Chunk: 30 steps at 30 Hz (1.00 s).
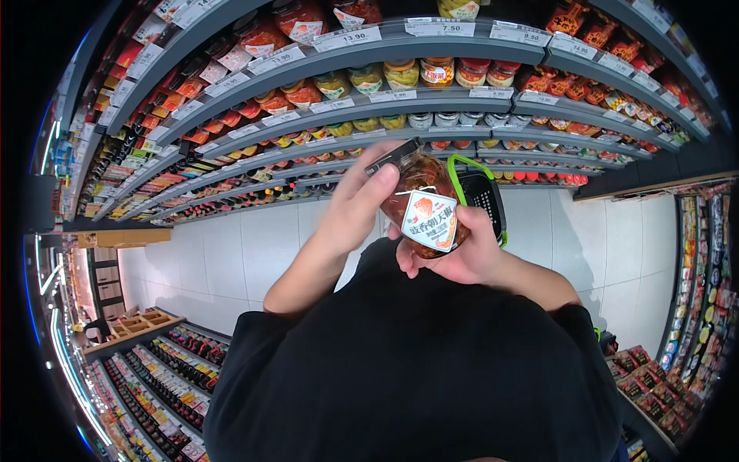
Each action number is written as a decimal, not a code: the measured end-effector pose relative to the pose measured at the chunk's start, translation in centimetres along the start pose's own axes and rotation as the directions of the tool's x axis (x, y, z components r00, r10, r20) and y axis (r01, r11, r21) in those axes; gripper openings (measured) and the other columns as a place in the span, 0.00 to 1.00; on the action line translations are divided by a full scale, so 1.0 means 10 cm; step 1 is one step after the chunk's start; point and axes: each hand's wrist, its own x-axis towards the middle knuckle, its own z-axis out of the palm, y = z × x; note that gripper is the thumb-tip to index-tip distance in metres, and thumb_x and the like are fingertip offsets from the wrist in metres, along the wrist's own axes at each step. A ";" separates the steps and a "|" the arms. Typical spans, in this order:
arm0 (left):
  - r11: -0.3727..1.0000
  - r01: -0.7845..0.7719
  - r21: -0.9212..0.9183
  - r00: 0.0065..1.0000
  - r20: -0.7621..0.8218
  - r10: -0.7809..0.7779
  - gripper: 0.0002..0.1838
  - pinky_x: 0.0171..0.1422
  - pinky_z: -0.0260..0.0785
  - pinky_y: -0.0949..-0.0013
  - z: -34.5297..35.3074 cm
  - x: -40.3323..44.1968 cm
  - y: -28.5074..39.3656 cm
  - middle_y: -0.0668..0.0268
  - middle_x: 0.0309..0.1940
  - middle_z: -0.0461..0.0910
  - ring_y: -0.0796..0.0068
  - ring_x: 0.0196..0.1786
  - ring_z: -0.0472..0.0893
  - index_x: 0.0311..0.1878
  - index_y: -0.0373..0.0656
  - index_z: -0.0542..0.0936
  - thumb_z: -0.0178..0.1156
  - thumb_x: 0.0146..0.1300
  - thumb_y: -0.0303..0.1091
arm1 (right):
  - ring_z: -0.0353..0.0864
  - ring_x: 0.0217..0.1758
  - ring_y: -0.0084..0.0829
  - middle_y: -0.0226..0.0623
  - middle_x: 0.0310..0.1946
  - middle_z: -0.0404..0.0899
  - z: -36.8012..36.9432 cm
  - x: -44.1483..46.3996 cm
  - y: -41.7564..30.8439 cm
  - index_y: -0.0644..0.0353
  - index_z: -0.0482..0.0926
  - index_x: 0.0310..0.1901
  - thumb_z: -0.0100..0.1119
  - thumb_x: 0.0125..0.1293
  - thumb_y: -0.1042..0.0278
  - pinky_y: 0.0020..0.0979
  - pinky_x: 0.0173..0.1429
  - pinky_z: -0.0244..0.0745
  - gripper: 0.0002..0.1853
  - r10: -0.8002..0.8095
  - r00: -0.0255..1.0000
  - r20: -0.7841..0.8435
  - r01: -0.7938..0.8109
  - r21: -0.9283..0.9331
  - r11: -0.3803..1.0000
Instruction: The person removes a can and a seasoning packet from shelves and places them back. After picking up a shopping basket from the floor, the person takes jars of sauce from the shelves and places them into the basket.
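Note:
A glass jar of dark red chili sauce is held tilted in front of my chest, its black lid toward the upper left. A white diamond-shaped label with a red drawing and dark characters faces me. My left hand grips the lid end, thumb across the lid's edge. Around the jar's bottom end wraps my right hand, its thumb on the label's right side. Just beyond the jar is a black shopping basket with a bright green handle, partly hidden by the jar and hand.
Curved rows of shelves with price tags run across the front, stocked with jars and red packets. Light floor tiles lie around me. More stocked shelves stand at lower left, with red packages at lower right.

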 end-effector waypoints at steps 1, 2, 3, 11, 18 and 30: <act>1.000 -0.003 0.000 1.000 0.001 0.003 0.34 0.42 0.74 0.74 0.03 0.01 -0.03 0.55 0.48 0.77 0.70 0.47 0.80 0.60 0.33 0.66 0.48 0.66 0.56 | 0.77 0.42 0.40 0.45 0.51 0.71 0.00 0.01 0.01 0.60 0.62 0.64 0.38 0.63 0.35 0.37 0.44 0.74 0.38 0.000 1.000 0.001 0.000 -0.003 1.000; 0.988 -0.018 -0.151 1.000 0.015 0.020 0.34 0.44 0.75 0.72 0.07 0.03 -0.10 0.52 0.50 0.76 0.66 0.49 0.79 0.61 0.33 0.65 0.48 0.66 0.57 | 0.77 0.42 0.40 0.45 0.50 0.71 0.00 0.02 0.02 0.60 0.61 0.64 0.39 0.63 0.35 0.37 0.43 0.75 0.38 -0.001 1.000 0.024 0.000 0.021 1.000; 0.954 -0.028 -0.299 0.999 0.026 0.038 0.35 0.46 0.76 0.70 0.10 0.04 -0.14 0.50 0.51 0.76 0.63 0.52 0.79 0.62 0.34 0.65 0.48 0.66 0.57 | 0.77 0.41 0.40 0.45 0.49 0.71 0.00 0.03 0.03 0.59 0.61 0.64 0.39 0.63 0.35 0.37 0.43 0.75 0.38 -0.002 0.999 0.046 0.000 0.046 0.999; 0.934 0.085 -0.346 0.995 0.085 -0.059 0.33 0.58 0.72 0.58 0.03 0.02 -0.12 0.47 0.54 0.74 0.55 0.55 0.77 0.63 0.35 0.65 0.42 0.67 0.56 | 0.78 0.36 0.38 0.45 0.49 0.71 0.00 0.04 0.04 0.56 0.60 0.63 0.44 0.63 0.32 0.33 0.33 0.76 0.38 0.094 0.993 0.071 -0.094 0.006 0.996; 0.974 -0.190 -0.126 0.981 0.016 0.193 0.36 0.57 0.70 0.61 0.05 0.01 -0.01 0.49 0.48 0.75 0.60 0.54 0.76 0.57 0.37 0.64 0.68 0.52 0.47 | 0.79 0.37 0.34 0.43 0.46 0.73 0.03 0.01 0.02 0.59 0.62 0.58 0.66 0.58 0.59 0.28 0.29 0.78 0.31 -0.014 0.996 -0.089 0.004 -0.119 0.993; 0.962 -0.219 -0.161 0.922 0.289 0.259 0.54 0.58 0.69 0.57 0.11 0.03 0.02 0.45 0.50 0.73 0.58 0.55 0.75 0.66 0.36 0.55 0.79 0.37 0.31 | 0.80 0.40 0.31 0.38 0.44 0.75 -0.10 0.00 0.02 0.60 0.60 0.61 0.61 0.56 0.75 0.28 0.33 0.79 0.31 0.037 0.996 0.085 -0.028 -0.101 0.995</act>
